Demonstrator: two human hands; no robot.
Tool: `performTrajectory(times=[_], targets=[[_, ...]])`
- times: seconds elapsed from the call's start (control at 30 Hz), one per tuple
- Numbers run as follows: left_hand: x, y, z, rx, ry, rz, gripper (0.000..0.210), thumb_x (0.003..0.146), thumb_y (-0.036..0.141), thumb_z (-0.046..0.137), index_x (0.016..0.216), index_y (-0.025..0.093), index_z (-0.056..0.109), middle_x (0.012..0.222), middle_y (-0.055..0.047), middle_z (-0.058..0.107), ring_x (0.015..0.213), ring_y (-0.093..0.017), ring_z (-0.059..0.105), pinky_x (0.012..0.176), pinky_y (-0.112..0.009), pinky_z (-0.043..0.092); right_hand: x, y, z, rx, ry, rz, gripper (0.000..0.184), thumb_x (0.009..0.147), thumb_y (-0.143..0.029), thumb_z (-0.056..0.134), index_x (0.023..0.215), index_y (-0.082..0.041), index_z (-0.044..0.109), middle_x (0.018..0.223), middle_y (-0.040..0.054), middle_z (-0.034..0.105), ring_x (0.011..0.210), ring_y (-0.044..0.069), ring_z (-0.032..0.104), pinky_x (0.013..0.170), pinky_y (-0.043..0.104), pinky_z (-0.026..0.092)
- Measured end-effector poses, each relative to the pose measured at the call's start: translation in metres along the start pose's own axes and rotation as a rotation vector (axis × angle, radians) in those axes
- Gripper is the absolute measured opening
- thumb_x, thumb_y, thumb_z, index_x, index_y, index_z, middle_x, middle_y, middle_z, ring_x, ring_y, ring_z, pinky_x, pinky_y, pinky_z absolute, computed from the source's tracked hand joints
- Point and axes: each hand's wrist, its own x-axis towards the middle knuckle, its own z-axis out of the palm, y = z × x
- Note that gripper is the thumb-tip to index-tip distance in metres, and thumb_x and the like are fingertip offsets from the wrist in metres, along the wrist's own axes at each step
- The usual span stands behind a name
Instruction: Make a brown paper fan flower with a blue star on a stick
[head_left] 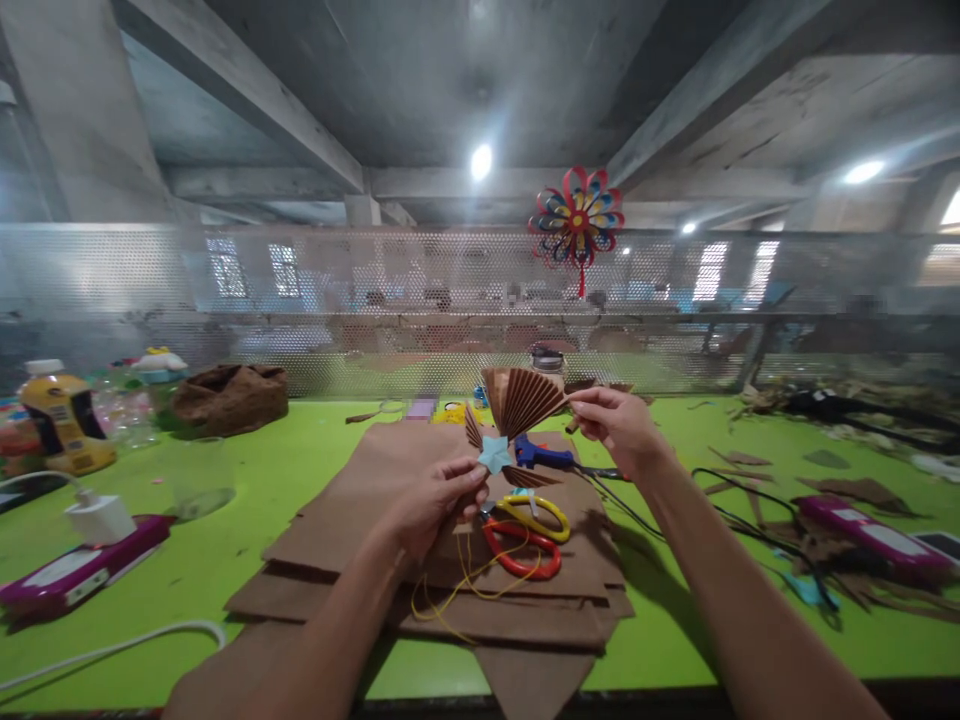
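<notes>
Between my hands is a pleated brown paper fan (523, 402) with a light blue paper star (495, 455) at its narrow end. My left hand (450, 492) pinches the piece beside the star. The fingertips of my right hand (611, 415) pinch the fan's right outer edge. Smaller pleated sections stick out to the left and lower right of the star. Just below lie scissors with one red and one yellow handle loop (529, 560), near a loose yellow string (465, 580). Behind the fan rests a blue glue gun (544, 455), partly hidden.
Stacked brown paper sheets (322, 540) cover the middle of the green table (277, 500). Purple power strips (870, 540) lie at both sides, with cables and paper scraps at right. A clear cup (204, 485) and a yellow bottle (64, 420) stand at left; perforated metal screening (360, 330) rises behind.
</notes>
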Motion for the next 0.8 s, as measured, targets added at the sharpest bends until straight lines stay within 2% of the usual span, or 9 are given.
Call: performTrajectory(times=[0.37,0.5,0.7,0.8], targets=[[0.000,0.002,-0.002,0.023,0.034,-0.040,0.020,0.072,0.029,0.063,0.077,0.012,0.054,0.062,0.000,0.053,0.046,-0.002,0.044,0.043,-0.012,0.030,0.003,-0.001,-0.009,0.008,-0.064,0.056,0.020,0.056,-0.021,0.073,0.074,-0.012,0.066,0.053,0.0002,0.059,0.048,0.008,0.049,0.045,0.020,0.033],[0.002,-0.001,-0.004,0.037,0.038,-0.010,0.020,0.074,0.030,0.062,0.078,0.012,0.054,0.063,0.000,0.053,0.047,-0.002,0.044,0.044,-0.012,0.031,0.000,-0.003,-0.005,-0.039,-0.027,-0.023,0.020,0.058,-0.022,0.071,0.074,-0.013,0.066,0.055,0.0002,0.060,0.048,0.008,0.050,0.045,0.021,0.035],[0.005,-0.005,-0.006,0.033,0.053,0.045,0.020,0.074,0.031,0.061,0.080,0.013,0.054,0.063,0.001,0.052,0.047,-0.002,0.044,0.044,-0.012,0.031,-0.004,-0.001,0.003,-0.327,0.092,-0.213,0.021,0.063,-0.026,0.067,0.077,-0.011,0.065,0.055,0.0014,0.060,0.046,0.010,0.051,0.043,0.023,0.039],[0.006,-0.004,-0.008,-0.005,0.058,0.045,0.020,0.074,0.031,0.061,0.080,0.014,0.053,0.064,0.001,0.052,0.047,-0.003,0.044,0.043,-0.013,0.031,-0.004,0.002,0.006,-0.343,0.114,-0.251,0.020,0.064,-0.027,0.066,0.077,-0.011,0.064,0.056,0.0014,0.060,0.046,0.010,0.052,0.042,0.023,0.040]])
